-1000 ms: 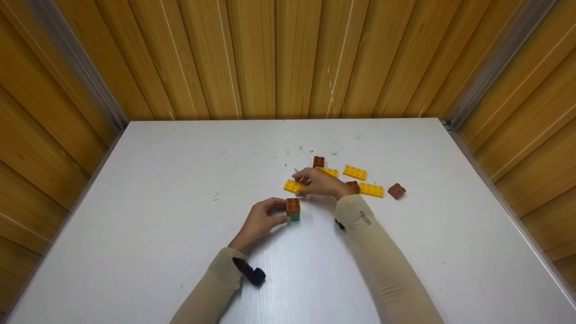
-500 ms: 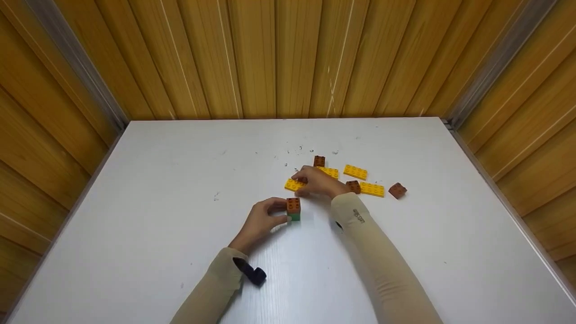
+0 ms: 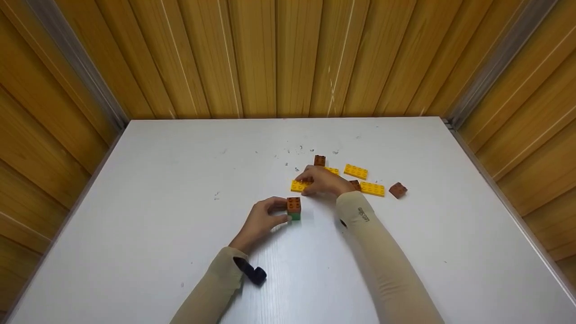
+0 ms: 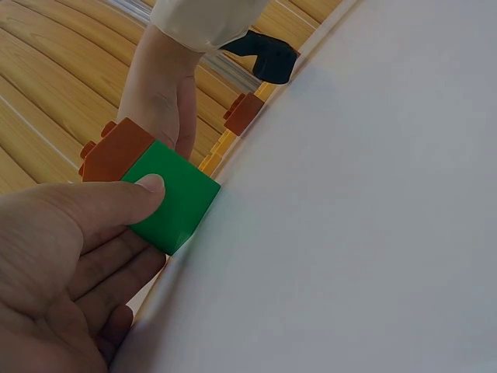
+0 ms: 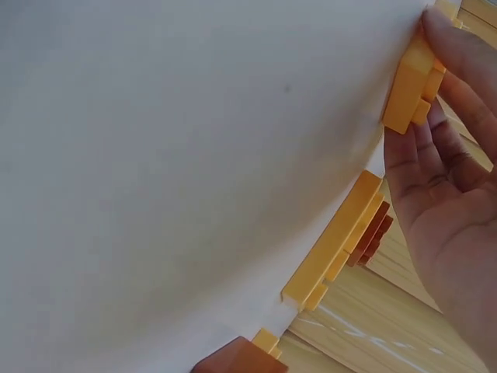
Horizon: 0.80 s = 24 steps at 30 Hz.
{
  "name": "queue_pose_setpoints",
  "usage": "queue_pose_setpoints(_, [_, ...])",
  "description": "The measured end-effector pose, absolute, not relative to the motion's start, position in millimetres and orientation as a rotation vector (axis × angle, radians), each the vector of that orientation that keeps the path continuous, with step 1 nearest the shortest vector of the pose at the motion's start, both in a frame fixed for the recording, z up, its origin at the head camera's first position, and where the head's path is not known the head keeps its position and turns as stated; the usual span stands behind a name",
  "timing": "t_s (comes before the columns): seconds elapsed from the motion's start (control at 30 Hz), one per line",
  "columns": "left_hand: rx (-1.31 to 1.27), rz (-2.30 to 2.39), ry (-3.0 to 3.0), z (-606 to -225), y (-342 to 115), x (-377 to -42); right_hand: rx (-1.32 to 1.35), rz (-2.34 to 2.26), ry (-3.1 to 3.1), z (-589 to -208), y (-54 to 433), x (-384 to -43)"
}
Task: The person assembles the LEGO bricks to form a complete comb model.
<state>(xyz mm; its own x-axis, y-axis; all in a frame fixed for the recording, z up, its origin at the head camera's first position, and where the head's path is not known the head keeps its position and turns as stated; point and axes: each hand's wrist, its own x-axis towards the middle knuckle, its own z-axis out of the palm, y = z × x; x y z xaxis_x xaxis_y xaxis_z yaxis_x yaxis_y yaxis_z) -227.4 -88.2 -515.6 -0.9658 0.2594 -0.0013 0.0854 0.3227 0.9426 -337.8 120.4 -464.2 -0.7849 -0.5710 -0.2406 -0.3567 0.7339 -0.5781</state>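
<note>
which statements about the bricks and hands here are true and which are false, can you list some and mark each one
1. The left hand holds a stack of two bricks. True.
2. The person wears black sleeves. False: the left sleeve and right sleeve are beige.
3. The lower part of the stack is brown. False: the green brick is below, with the orange-brown brick on top.
4. The right hand pinches a yellow brick. True.
5. The rightmost brick is brown. True.
6. Every yellow piece is in a hand. False: another yellow brick lies on the table.
</note>
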Motion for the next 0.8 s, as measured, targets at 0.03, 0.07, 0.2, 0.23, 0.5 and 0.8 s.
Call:
queue_pose_setpoints(0.03, [0.317, 1.709, 2.432, -515.7, -88.2, -227.4, -0.722, -0.718, 2.528, -463.6, 121.5, -337.6])
queue_pose_setpoints(0.07, [0.313, 1.706, 2.436, -515.7, -88.3, -227.2, -0.730, -0.711, 2.526, -463.2, 122.7, -337.7])
queue_pose_setpoints(0.2, [0.296, 1.727, 2.421, -512.0, -87.2, -224.0, -0.760, -0.670, 2.530, -462.5, 127.9, -337.3])
queue_pose_setpoints(0.23, [0.291, 1.729, 2.419, -511.6, -87.0, -223.6, -0.759, -0.663, 2.530, -462.9, 129.2, -337.4])
queue_pose_setpoints(0.5, [0.285, 1.713, 2.434, -514.0, -86.2, -225.1, -0.744, -0.650, 2.524, -462.2, 135.6, -334.7])
queue_pose_setpoints(0.8, [0.244, 1.681, 2.448, -512.3, -86.2, -225.1, -0.716, -0.636, 2.520, -463.9, 138.5, -334.4])
